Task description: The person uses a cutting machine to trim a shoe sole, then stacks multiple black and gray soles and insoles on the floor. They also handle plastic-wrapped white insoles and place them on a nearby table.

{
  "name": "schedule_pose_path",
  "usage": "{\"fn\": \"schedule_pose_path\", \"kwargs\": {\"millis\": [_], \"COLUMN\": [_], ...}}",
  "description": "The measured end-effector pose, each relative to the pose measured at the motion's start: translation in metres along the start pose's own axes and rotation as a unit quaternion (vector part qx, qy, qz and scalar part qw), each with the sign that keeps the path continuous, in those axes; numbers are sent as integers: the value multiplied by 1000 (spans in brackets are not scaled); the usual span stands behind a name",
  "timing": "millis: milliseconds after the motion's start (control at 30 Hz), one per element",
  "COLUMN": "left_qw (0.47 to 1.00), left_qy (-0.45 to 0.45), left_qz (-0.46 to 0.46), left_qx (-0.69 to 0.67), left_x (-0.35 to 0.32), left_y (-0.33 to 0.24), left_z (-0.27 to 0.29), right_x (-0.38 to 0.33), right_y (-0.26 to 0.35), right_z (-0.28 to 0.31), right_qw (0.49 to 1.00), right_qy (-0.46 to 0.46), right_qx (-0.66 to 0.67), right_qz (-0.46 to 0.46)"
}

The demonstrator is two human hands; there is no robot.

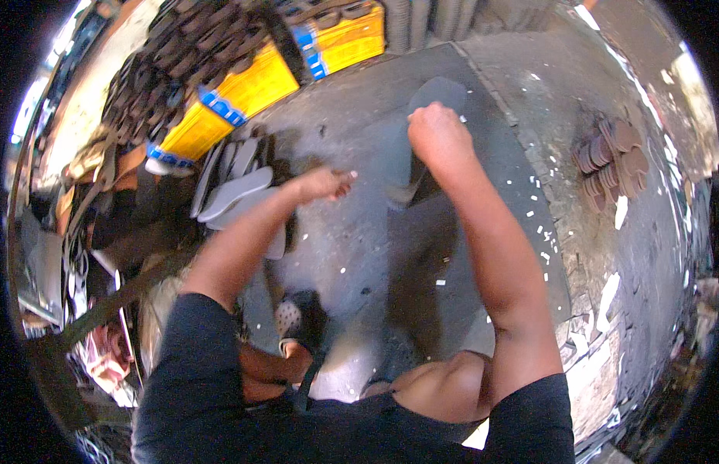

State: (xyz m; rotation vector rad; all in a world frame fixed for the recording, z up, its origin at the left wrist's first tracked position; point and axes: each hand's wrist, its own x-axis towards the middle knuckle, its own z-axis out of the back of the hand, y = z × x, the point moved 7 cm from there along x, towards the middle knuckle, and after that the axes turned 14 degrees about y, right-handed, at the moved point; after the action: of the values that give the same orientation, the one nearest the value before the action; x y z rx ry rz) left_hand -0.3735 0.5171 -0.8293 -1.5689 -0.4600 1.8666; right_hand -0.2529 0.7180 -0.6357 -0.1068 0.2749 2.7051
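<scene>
Over the dark mat, my right hand (443, 136) is closed at a grey sole-shaped piece (438, 91), whose rounded end shows beyond the knuckles. Its fingertips are hidden under the hand. A second grey sole-like shape (398, 155), blurred, lies just left of that hand. My left hand (322, 184) hovers apart from it with curled fingers pressed together. A tiny pale spot shows at its fingertips, too small to name. Left of the left hand, several grey soles (235, 193) lie overlapping on the floor.
Yellow crates with blue bands (259, 81) hold many dark soles at the back left. Stacked brown soles (611, 162) stand on the right. Small white scraps (541, 230) litter the mat (498, 155) and floor. My foot in a dark clog (293, 317) is at the lower left.
</scene>
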Motion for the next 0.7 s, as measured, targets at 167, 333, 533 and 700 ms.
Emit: {"fn": "schedule_pose_path", "kwargs": {"millis": [167,333,533,700], "left_qw": [960,846,864,863], "left_qy": [-193,-481,-266,-329], "left_qz": [-96,20,241,248], "left_qx": [181,228,352,293], "left_x": [-186,-285,-179,-168], "left_y": [-54,49,161,163], "left_z": [102,133,42,77], "right_x": [12,-7,-44,-102], "right_y": [-7,-2,-15,32], "right_z": [-5,22,50,86], "right_qw": [987,994,997,984], "right_qy": [115,97,-32,-60], "right_qx": [-108,-16,44,152], "right_qz": [34,-48,-61,-75]}}
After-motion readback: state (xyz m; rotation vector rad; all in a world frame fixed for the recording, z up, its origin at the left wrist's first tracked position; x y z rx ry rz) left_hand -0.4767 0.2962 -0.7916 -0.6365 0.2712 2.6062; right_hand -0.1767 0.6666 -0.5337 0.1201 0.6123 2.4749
